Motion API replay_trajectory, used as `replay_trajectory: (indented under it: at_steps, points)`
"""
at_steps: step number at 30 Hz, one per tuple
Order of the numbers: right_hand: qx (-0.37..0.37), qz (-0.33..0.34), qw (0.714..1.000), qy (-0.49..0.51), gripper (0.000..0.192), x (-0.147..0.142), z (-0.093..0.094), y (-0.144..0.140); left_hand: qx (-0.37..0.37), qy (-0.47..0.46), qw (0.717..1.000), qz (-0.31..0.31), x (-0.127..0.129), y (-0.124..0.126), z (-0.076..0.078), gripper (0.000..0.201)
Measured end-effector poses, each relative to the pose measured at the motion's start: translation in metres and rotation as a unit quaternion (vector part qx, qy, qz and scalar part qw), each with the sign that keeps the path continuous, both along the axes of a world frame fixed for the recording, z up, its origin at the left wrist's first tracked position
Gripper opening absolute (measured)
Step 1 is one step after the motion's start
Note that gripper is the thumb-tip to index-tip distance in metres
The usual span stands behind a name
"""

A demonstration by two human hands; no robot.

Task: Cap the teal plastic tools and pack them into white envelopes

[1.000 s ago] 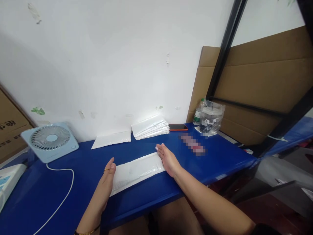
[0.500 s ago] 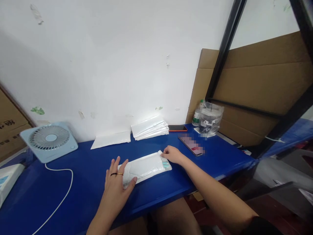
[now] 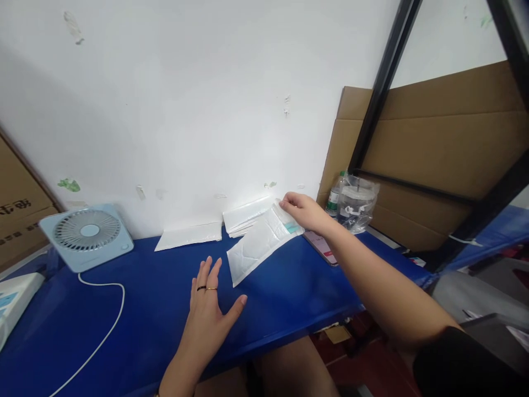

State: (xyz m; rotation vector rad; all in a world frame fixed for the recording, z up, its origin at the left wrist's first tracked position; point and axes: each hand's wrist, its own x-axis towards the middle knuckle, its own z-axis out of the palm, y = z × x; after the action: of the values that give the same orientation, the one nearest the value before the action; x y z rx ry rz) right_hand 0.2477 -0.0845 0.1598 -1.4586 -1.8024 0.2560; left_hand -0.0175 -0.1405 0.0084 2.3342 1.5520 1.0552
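Far left, a box [image 3: 16, 300] sits at the surface [image 3: 136, 320] edge, then a fan [image 3: 86, 236] with its cord [image 3: 109, 325] trailing near. One flat mailer [image 3: 189, 236] lies by the wall. Left hand [image 3: 209, 311] rests flat on the surface, fingers spread, grip open, holding nothing, two rings on it. Just right and farther, the pouch [image 3: 259, 242] is lifted at its right end and tilted, low corner near the surface. Right hand [image 3: 303, 212] pinches that top right end, grip closed on the pouch beside its teal strip. Behind it, a stack [image 3: 247, 216] of similar mailers at the wall. Pouch looks light, soft and floppy, padded, film likely a bit slick; it sags when held by one end, so best taken at an edge or corner, or supported under its middle. Right of the hand: phone [image 3: 321, 245] flat on the surface, bottle [image 3: 334, 196], plastic bag [image 3: 357, 201], cardboard [image 3: 433, 143] behind a black frame [image 3: 380, 94].
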Motion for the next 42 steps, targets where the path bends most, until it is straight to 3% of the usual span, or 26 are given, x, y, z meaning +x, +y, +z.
replay_trajectory:
  at_steps: [4,8,14,17,21,24,27,32,34,37,39,42]
  points:
    - [-0.021,0.011,0.994,0.107,0.024,-0.002,0.000,-0.003,0.004,0.006,0.999,-0.033,0.013,-0.004,0.008,0.076]
    - [-0.002,0.006,0.975,0.220,0.021,0.000,-0.012,-0.006,0.020,0.001,0.998,-0.059,0.027,-0.008,0.019,0.078]
    - [-0.004,0.041,0.906,0.422,0.013,-0.002,-0.049,-0.037,0.112,0.005,0.988,-0.102,0.063,-0.015,0.032,0.077]
    - [-0.006,0.056,0.898,0.436,0.015,-0.005,-0.071,-0.071,0.182,-0.007,0.975,-0.131,0.078,-0.020,0.029,0.062]
    - [-0.065,0.092,0.925,0.362,0.008,0.000,-0.104,-0.122,0.221,0.001,0.956,-0.192,0.072,-0.033,0.014,0.029]
    - [-0.153,0.166,0.948,0.226,0.023,0.007,-0.128,-0.147,0.169,0.017,0.958,-0.229,0.051,-0.047,-0.003,0.030]
    - [-0.152,0.197,0.964,0.096,0.014,0.007,-0.148,-0.151,0.110,0.026,0.967,-0.227,0.033,-0.060,-0.019,0.029]
    - [-0.152,0.179,0.970,0.068,0.008,-0.003,-0.161,-0.141,0.025,0.034,0.977,-0.209,0.028,-0.070,-0.028,0.014]
    - [-0.128,0.139,0.981,0.044,0.012,-0.005,-0.162,-0.140,-0.025,0.025,0.982,-0.188,0.032,-0.068,-0.026,0.014]
    - [-0.009,0.128,0.990,-0.064,0.029,-0.006,-0.164,-0.146,-0.090,0.010,0.984,-0.154,0.038,-0.063,-0.023,0.009]
    - [0.067,0.161,0.972,-0.160,0.030,-0.008,-0.168,-0.151,-0.106,0.003,0.984,-0.143,0.041,-0.062,-0.023,0.009]
    - [0.119,0.191,0.946,-0.232,0.026,-0.014,-0.177,-0.156,-0.085,0.008,0.984,-0.154,0.041,-0.061,-0.025,0.017]
